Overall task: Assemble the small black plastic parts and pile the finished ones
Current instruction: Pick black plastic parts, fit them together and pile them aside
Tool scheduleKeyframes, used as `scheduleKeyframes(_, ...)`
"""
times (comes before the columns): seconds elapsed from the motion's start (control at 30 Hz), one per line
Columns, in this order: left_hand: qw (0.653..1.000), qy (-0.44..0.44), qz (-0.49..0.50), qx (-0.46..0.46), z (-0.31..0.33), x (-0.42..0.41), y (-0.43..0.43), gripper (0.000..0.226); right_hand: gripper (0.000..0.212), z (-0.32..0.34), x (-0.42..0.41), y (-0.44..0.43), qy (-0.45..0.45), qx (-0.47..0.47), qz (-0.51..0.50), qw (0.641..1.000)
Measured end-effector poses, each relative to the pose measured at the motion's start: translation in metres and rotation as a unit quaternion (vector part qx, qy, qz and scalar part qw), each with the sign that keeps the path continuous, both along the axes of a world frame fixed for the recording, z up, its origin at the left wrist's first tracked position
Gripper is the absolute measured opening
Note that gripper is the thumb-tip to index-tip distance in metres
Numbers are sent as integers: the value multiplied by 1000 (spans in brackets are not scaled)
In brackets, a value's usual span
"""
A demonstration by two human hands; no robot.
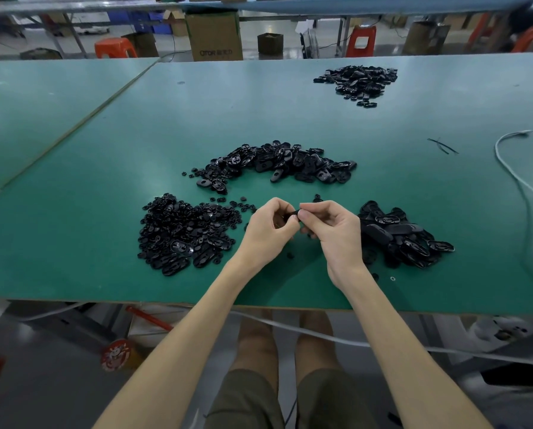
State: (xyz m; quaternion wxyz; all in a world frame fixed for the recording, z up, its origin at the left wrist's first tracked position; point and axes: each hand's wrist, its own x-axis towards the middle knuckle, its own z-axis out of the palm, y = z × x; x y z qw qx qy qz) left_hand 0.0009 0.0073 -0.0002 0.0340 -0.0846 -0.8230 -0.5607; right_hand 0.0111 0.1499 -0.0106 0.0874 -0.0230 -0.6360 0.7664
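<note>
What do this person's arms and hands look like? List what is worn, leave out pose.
The left hand and right hand are bare: no gloves, rings, watch or wristband show. The left forearm and right forearm are uncovered to the frame's edge, so no sleeve is in view. Olive-brown shorts show lower down.

On the table (73, 212) lie a left pile (184, 233), right pile (398, 233), middle pile (283, 162) behind, far pile (358, 80) beyond.

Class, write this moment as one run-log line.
left hand: grips black part | right hand: grips same part | piles: four, on table
</note>
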Motion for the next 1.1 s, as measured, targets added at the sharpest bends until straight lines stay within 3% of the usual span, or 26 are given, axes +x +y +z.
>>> scheduleKeyframes(0.4, 999, 22, 5, -43, -6, -2, 3, 11, 12, 1, 1, -1, -1, 13, -15, 1000)
scheduleKeyframes(0.53, 1000, 23, -13, -17, -3, -1, -3, 3, 11, 0, 3, 0, -2, -6, -20, 1000)
scheduleKeyframes(0.73, 1000, 22, -9, 19, 0, 1, -3, 9, 11, 1, 3, 0, 2, -4, -20, 1000)
scheduleKeyframes(1.1, 997, 59, 46, -6, -5, -3, 0, 5, 14, 0, 0, -1, 3, 24, -24, 999)
